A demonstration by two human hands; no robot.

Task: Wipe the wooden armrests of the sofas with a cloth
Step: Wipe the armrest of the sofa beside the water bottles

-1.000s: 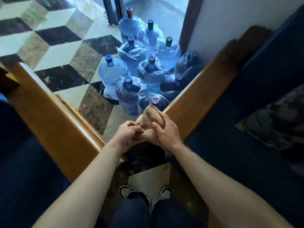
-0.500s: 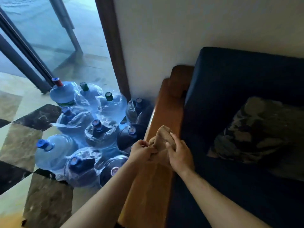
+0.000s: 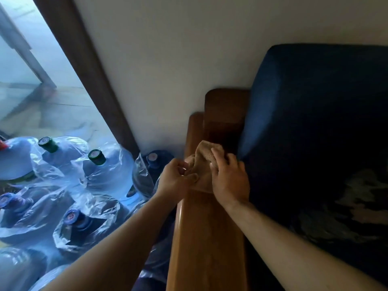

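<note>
A tan cloth (image 3: 202, 161) lies bunched on top of the wooden armrest (image 3: 207, 238) of a dark blue sofa (image 3: 315, 127). My left hand (image 3: 175, 179) pinches the cloth's left edge with curled fingers. My right hand (image 3: 228, 177) presses flat on the cloth's right side, next to the sofa cushion. The armrest runs from the bottom of the view up to a raised wooden end (image 3: 226, 106) by the wall. Part of the cloth is hidden under my hands.
Several large blue water bottles (image 3: 96, 171) wrapped in clear plastic crowd the floor left of the armrest. A dark door frame (image 3: 88, 66) slants beside a white wall (image 3: 168, 59). A camouflage-patterned cushion (image 3: 352, 211) lies on the sofa seat at right.
The view has swung from the gap between two sofas to the right sofa's armrest. Both hands carried the cloth onto the armrest and further along it toward the wall.
</note>
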